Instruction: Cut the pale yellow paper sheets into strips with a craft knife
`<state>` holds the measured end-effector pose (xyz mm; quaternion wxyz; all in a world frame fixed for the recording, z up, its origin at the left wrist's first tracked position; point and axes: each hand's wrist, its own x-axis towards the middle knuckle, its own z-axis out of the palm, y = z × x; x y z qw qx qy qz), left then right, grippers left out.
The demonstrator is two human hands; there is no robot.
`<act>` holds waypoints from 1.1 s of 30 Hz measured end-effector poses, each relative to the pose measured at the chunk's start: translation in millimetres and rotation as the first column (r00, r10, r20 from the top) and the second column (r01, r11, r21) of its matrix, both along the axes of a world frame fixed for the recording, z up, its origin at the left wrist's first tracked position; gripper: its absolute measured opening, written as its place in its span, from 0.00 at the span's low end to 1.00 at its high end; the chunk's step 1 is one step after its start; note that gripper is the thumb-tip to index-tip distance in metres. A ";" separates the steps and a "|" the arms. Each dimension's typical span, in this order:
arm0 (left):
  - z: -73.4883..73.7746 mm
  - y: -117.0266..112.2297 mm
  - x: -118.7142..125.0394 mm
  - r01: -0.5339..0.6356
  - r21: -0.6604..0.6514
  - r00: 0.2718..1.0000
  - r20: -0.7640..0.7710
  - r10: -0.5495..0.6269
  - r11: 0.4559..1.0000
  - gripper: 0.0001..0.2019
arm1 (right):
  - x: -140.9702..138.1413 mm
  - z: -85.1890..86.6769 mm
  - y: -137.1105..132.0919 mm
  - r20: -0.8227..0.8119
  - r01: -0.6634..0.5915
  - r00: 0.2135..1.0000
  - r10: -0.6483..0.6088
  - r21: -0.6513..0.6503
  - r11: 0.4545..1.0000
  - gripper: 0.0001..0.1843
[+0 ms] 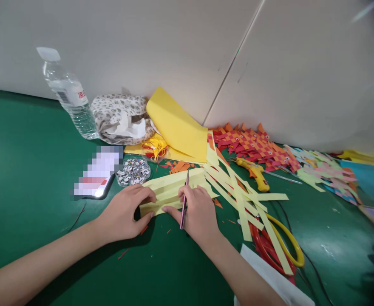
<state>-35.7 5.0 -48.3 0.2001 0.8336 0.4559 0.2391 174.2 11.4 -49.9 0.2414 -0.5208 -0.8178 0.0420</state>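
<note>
A sheet of pale yellow paper (pixel 164 187) with fold lines across it lies on the green table in front of me. My left hand (pixel 128 212) has its fingers curled around the paper's left end, thumb and fingertips on either side of that edge. Between the fingers of my right hand (pixel 201 212) is a slim pink pen-like tool (pixel 184 208), its dark narrow tip pointing away from me. The right thumb also presses on the paper's near edge. Loose pale yellow strips (pixel 239 204) fan out to the right of this hand.
Behind the paper are a bag of googly eyes (pixel 133 171), a phone (pixel 99 172), a water bottle (pixel 74 100), a floral pouch (pixel 120 114) and a yellow sheet (pixel 177 123). A yellow glue gun (pixel 253 172), red-and-yellow-handled scissors (pixel 289 244) and woven paper fish (pixel 253 146) lie to the right.
</note>
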 end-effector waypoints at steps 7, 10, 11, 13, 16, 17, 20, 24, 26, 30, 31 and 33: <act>0.6 1.8 -6.5 0.038 -0.050 0.998 0.055 -0.035 0.998 0.14 | 0.8 1.0 0.5 -0.002 -0.007 1.000 0.007 0.002 1.000 0.21; 0.4 3.1 -7.9 0.036 -0.093 0.995 0.094 -0.028 0.995 0.15 | 0.2 0.2 1.0 -0.003 -0.002 1.000 0.002 -0.011 1.000 0.23; 0.3 3.5 -8.0 0.036 -0.101 0.994 0.102 -0.025 0.994 0.15 | -0.3 -0.2 1.1 -0.001 0.004 1.000 -0.004 -0.010 1.000 0.23; 0.1 3.8 -8.0 0.031 -0.109 0.994 0.107 -0.019 0.994 0.15 | -1.2 -1.0 1.1 0.008 0.016 1.000 -0.016 -0.001 1.000 0.24; -0.1 3.3 -7.6 0.024 -0.099 0.995 0.102 -0.014 0.995 0.15 | -1.8 -1.7 0.4 0.018 0.029 0.999 -0.029 0.008 1.000 0.24; -0.4 3.1 -7.3 0.020 -0.093 0.995 0.095 -0.011 0.996 0.14 | -1.8 -1.9 0.1 0.020 0.030 0.999 -0.030 0.007 1.000 0.24; -2.1 2.9 -5.2 -0.007 -0.082 0.998 0.056 0.011 0.997 0.07 | -1.9 -2.3 -0.7 0.027 0.027 0.999 -0.027 0.002 1.000 0.24; -5.9 4.0 -2.2 -0.023 -0.070 1.000 0.001 0.023 0.997 0.07 | -1.0 -1.1 0.1 0.016 0.007 1.000 -0.006 -0.028 1.000 0.22; -7.1 4.7 -1.6 -0.019 -0.070 1.000 -0.011 0.018 0.997 0.06 | 2.9 1.9 2.0 -0.005 -0.029 1.000 0.028 -0.073 0.997 0.21; -6.6 4.8 -2.5 -0.009 -0.079 1.000 -0.007 0.008 0.997 0.05 | 23.5 11.9 9.4 -0.017 -0.121 0.993 0.120 -0.155 0.980 0.18; -6.1 4.5 -2.9 -0.005 -0.079 1.000 -0.004 0.005 0.997 0.05 | 30.6 14.2 11.8 -0.012 -0.129 0.992 0.129 -0.172 0.977 0.18; -5.1 4.0 -3.4 0.001 -0.081 1.000 0.000 -0.001 0.997 0.05 | 44.7 17.4 16.4 -0.028 -0.120 0.993 0.117 -0.193 0.974 0.18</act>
